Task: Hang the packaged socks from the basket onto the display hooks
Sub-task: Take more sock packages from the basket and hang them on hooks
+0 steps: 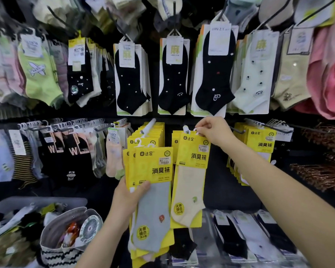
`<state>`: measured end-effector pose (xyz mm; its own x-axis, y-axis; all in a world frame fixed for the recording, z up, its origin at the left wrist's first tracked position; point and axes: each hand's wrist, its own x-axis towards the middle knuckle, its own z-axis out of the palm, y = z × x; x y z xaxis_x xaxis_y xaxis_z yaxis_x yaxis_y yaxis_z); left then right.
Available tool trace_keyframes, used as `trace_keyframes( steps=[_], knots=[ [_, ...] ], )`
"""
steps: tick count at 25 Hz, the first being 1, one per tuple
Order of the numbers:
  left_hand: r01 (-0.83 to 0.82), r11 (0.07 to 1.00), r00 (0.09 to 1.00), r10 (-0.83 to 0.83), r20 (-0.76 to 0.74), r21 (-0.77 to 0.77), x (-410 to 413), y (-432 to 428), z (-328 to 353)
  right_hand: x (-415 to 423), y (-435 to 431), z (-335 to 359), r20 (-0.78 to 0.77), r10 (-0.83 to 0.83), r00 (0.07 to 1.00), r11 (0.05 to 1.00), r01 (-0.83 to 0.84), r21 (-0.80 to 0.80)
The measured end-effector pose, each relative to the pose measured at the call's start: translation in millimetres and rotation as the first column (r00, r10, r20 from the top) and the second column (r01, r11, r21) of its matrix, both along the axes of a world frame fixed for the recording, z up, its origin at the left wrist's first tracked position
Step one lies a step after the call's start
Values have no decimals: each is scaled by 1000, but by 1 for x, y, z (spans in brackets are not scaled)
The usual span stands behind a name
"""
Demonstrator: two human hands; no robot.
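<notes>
Rows of hanging socks fill a dark shop wall. Just right of centre, toward 3 o'clock, the right hand [214, 132] pinches the white hanger [195, 130] of a yellow pack holding a cream sock [190, 171], fingertips pressed together, at the tip of a display hook [185, 129]. At 6 o'clock the left hand [130, 196] grips a stack of yellow packs [153, 171], thumb across the front. The basket [46, 200] sits at 8 o'clock. If the hanger misses the hook tip, the pack may fall. The stack, held in one hand, could fan out and slip.
</notes>
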<state>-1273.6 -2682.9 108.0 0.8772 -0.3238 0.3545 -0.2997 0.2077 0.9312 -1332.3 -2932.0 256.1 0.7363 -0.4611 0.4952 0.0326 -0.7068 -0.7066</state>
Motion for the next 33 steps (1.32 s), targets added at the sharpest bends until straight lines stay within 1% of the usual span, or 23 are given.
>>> trace_keyframes(
  steps=[3, 6, 8, 11, 12, 14, 15, 16, 17, 18, 19, 20, 21, 23, 26, 31, 33],
  knots=[
    [-60, 998, 998, 61, 24, -30, 3, 12, 5, 15, 3, 4, -32, 15, 999, 999, -16, -39],
    [-110, 993, 993, 112, 31, -40, 6, 23, 6, 26, 9, 3, -75, 11, 997, 988, -23, -153],
    [-113, 993, 993, 115, 31, -44, 7, 27, 7, 31, 9, 0, -87, -6, 996, 987, -8, -161],
    [-67, 996, 997, 69, 33, -56, 3, 21, 12, 31, 6, 0, -101, -14, 995, 991, 0, -136],
    [-54, 997, 998, 56, 27, -59, 1, 18, 14, 28, 6, 0, -68, -26, 997, 990, 16, -137],
    [-23, 997, 1000, 24, 12, -71, -3, 8, 17, 19, 13, -5, 108, -52, 993, 989, 67, -136],
    [-5, 997, 1000, 5, 9, -76, -6, 3, 19, 13, 19, -9, 193, -27, 981, 991, 51, -121],
    [12, 997, 1000, -11, 10, -76, -8, -3, 20, 7, 25, -14, 223, 33, 974, 995, -10, -103],
    [25, 997, 1000, -24, 12, -74, -11, -9, 22, 1, 32, -18, 186, 113, 976, 992, -99, -82],
    [38, 997, 999, -37, 14, -66, -13, -16, 22, -4, 38, -21, 100, 181, 978, 982, -176, -62],
    [51, 997, 999, -50, 9, -55, -16, -22, 22, -8, 42, -23, 10, 221, 975, 974, -220, -50],
    [64, 997, 998, -64, 3, -52, -19, -29, 22, -11, 43, -25, -41, 237, 971, 970, -238, -41],
    [77, 995, 997, -78, -14, -61, -21, -36, 21, -14, 42, -25, -42, 241, 970, 970, -242, -24],
    [105, 990, 992, -110, -60, -89, -25, -46, 19, -23, 36, -24, 4, 245, 970, 969, -245, 28],
    [133, 985, 986, -143, -90, -111, -27, -58, 14, -32, 26, -24, -8, 282, 959, 957, -281, 67],
    [131, 987, 988, -138, -66, -96, -28, -70, 9, -31, 22, -19, 26, 219, 975, 976, -220, 10],
    [142, 986, 987, -148, -58, -92, -28, -71, 6, -27, 20, -19, -8, 163, 987, 986, -164, -27]
  ],
)
